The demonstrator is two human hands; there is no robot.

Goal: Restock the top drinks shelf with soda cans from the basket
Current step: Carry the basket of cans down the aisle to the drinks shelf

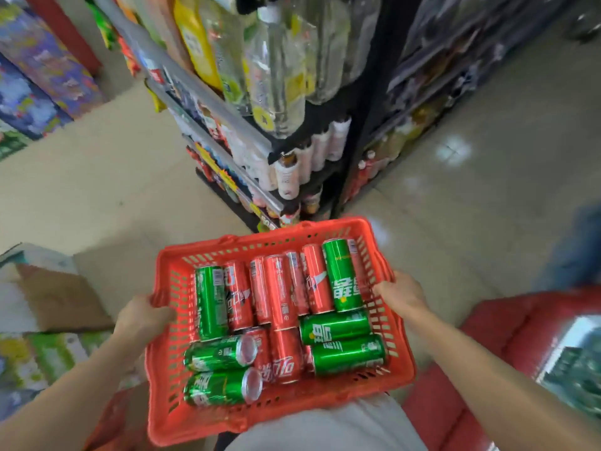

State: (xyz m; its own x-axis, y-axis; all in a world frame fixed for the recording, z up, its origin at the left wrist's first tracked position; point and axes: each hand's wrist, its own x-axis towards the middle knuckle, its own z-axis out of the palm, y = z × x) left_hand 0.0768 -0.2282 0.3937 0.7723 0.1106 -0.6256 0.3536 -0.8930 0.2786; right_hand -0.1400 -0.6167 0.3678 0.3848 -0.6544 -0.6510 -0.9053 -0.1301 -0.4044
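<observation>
A red plastic basket is held in front of my body, below the drinks shelves. Several slim soda cans lie flat inside it: red cans fill the middle, and green cans lie at the left, right and near side. My left hand grips the basket's left rim. My right hand grips the right rim. The drinks shelf unit rises straight ahead, its upper tiers packed with large clear bottles.
Lower shelf tiers carry small white bottles and red drinks. Cardboard and packaged goods lie on the floor at the left. Red crates stand at the lower right. Colourful boxes fill the far left. Beige tiled floor stretches to the right.
</observation>
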